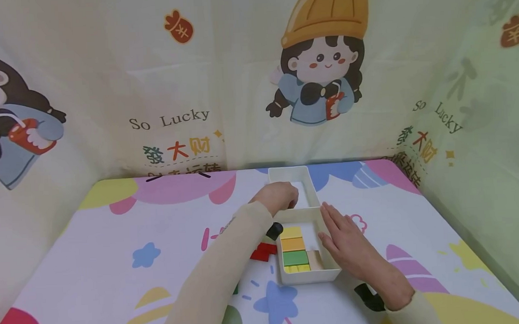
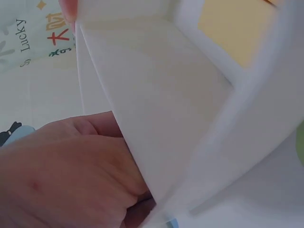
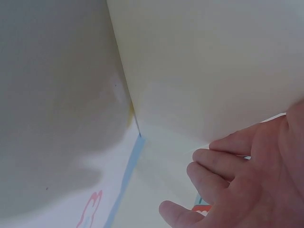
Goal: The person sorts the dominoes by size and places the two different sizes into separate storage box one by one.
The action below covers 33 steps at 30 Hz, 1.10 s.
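My left hand (image 1: 278, 197) reaches over the far white box (image 1: 313, 186), close to the far wall of the near white box (image 1: 310, 276). In the left wrist view the left hand (image 2: 71, 171) has bent fingers whose tips are hidden behind a white wall; what they hold, if anything, does not show. My right hand (image 1: 347, 242) lies along the right side of the near box, fingers nearly straight and grouped. Inside the near box, along its left side, sit a pale yellow block (image 1: 291, 232), an orange block (image 1: 292, 244), a green block (image 1: 295, 258) and a ridged yellow piece (image 1: 297, 268).
A tan block (image 1: 315, 260) lies beside the green one. Left of the near box are red blocks (image 1: 263, 252), partly covered by the left sleeve (image 1: 220, 265). A black object (image 1: 274, 231) shows beside that sleeve, another black piece (image 1: 370, 297) below the right wrist. Patterned cloth (image 1: 239, 85) hangs behind.
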{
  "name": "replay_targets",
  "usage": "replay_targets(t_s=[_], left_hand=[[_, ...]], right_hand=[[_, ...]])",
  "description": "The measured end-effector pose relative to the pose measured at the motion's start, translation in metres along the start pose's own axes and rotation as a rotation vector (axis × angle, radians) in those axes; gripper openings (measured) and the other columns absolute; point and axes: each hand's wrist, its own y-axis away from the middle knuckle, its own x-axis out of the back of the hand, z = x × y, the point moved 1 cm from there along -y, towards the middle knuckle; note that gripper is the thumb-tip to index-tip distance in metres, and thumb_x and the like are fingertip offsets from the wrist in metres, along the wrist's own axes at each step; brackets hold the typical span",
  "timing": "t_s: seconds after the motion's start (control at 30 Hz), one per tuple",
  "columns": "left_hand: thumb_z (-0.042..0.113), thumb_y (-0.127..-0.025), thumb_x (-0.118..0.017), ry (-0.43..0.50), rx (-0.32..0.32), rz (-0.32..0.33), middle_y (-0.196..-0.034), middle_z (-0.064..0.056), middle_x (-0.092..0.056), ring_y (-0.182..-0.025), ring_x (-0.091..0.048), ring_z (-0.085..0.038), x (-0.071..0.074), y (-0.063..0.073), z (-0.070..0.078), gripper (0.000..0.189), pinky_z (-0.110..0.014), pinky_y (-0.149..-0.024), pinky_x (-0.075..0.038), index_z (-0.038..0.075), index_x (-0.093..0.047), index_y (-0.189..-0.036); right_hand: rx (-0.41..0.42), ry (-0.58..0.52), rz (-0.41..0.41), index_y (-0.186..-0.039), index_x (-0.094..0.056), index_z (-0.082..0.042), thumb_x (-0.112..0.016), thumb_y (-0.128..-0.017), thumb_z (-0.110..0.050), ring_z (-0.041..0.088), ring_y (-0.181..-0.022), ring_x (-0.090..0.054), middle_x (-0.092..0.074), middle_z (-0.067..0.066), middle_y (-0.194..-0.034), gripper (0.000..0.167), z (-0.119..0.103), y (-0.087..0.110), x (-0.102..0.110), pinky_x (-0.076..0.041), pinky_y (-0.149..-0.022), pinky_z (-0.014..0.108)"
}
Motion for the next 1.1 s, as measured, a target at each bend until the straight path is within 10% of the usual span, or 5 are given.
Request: replay_targets(t_s=[0.3,0.67,1.1], left_hand=[[0.004,-0.093,-0.063,-0.054,-0.006,-0.003,-0.069,0.004,-0.044,-0.066,-0.039,-0.011,-0.003,-0.001,0.000,0.020,-0.020,-0.058,-0.035,0.015,-0.060,-0.076],[0.011,-0.095,-0.064,0.003,-0.011,0.099,-0.125,0.002,-0.063,-0.111,-0.056,-0.012,0.008,0.014,-0.015,0.030,-0.026,-0.093,-0.052,0.019,-0.064,-0.125],[0.010,-0.097,-0.061,0.129,-0.154,0.408,-0.115,-0.006,-0.066,-0.106,-0.062,-0.020,0.003,0.059,-0.041,0.022,-0.030,-0.093,-0.053,0.011,-0.069,-0.118]], right_hand=[[0.003,-0.013,-0.011,-0.156,-0.023,0.000,-0.052,-0.102,-0.028,0.038,-0.149,-0.026,-0.022,0.017,-0.164,0.067,-0.002,0.000,0.000,-0.020,-0.118,0.062],[0.000,-0.004,-0.007,-0.155,-0.023,0.001,-0.052,-0.102,-0.028,0.039,-0.148,-0.027,-0.022,0.018,-0.163,0.068,-0.001,0.001,0.000,-0.021,-0.117,0.063],[-0.006,-0.001,-0.014,-0.156,-0.021,0.000,-0.051,-0.102,-0.029,0.040,-0.149,-0.024,-0.021,0.018,-0.164,0.068,-0.001,0.000,0.001,-0.020,-0.118,0.062]])
